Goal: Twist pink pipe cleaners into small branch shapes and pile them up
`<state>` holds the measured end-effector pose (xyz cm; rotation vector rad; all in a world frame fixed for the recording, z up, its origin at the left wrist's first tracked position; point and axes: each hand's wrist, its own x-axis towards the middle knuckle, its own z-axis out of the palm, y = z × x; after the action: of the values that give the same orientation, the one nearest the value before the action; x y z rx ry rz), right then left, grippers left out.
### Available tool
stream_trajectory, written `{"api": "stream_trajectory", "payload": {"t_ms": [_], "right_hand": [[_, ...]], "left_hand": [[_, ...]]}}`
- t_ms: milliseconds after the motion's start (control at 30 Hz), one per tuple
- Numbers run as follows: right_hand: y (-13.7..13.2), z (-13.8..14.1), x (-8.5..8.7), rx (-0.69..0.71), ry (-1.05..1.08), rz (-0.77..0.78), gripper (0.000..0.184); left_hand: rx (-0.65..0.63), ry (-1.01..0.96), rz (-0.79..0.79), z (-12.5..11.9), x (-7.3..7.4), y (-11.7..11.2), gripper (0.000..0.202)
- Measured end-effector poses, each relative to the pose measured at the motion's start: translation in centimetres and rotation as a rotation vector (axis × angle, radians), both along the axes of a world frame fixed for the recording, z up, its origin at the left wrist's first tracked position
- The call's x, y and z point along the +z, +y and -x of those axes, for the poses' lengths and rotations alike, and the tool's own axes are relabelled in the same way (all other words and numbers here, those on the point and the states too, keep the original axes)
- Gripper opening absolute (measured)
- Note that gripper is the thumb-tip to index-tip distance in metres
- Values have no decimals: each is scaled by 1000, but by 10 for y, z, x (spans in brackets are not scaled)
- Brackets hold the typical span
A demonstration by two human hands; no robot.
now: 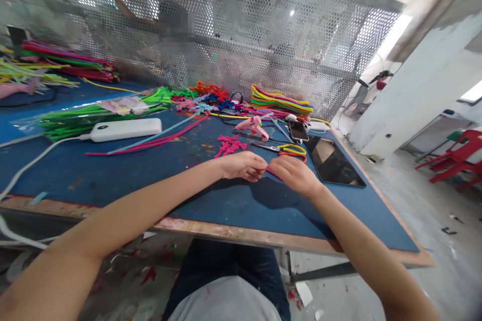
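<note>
Over the front part of the blue table, my left hand [244, 166] and my right hand [295, 173] nearly meet at the fingertips. Both are closed in a pinch on a short pink pipe cleaner [269, 169], most of it hidden by the fingers. Just beyond my left hand lies a small heap of twisted pink pipe cleaner pieces [229, 145]. Scissors [288, 150] with yellow and orange handles rest behind my right hand. Farther back stands a pink glue gun [253, 127]. Two long pink pipe cleaners [165, 139] and a light blue one [158, 134] lie to the left.
A white power bank [126, 129] with a cable sits left, by bagged green pipe cleaners [75, 118]. Colourful bundles [280, 103] line the perforated metal screen [241, 25]. A phone [298, 131] and a dark tablet [335, 160] lie right. Red chairs [461, 155] stand beyond.
</note>
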<state>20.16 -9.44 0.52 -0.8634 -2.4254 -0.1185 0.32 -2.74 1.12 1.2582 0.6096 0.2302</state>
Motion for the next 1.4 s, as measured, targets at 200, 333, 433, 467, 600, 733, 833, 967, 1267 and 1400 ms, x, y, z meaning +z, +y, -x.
{"api": "stream_trajectory", "payload": {"t_ms": [200, 333, 433, 467, 600, 733, 833, 967, 1267, 1400], "right_hand": [[11, 5, -6, -295, 826, 306, 40], [19, 6, -11, -235, 1010, 636, 34], [17, 10, -14, -184, 1049, 745, 28], [16, 12, -15, -191, 1075, 746, 25], [12, 17, -17, -228, 1136, 738, 22], [9, 20, -16, -266, 1104, 711, 22], [7, 22, -16, -284, 1063, 729, 23], [6, 21, -18, -322, 1022, 727, 24], [11, 14, -21, -312, 841, 667, 28], [11, 14, -22, -270, 804, 683, 25]], "left_hand": [[291, -272, 81, -7, -14, 2, 27], [396, -320, 27, -12, -21, -2, 26], [416, -279, -50, -15, -23, -8, 28], [415, -253, -92, -16, -23, -10, 29], [342, -186, -292, -19, -23, -16, 30], [310, -207, -354, -21, -25, -17, 29], [338, -223, -370, -22, -28, -17, 30], [310, -178, -440, -21, -29, -15, 29], [274, -111, -681, -19, -35, -15, 32], [291, -228, -631, -22, -33, -19, 61]]}}
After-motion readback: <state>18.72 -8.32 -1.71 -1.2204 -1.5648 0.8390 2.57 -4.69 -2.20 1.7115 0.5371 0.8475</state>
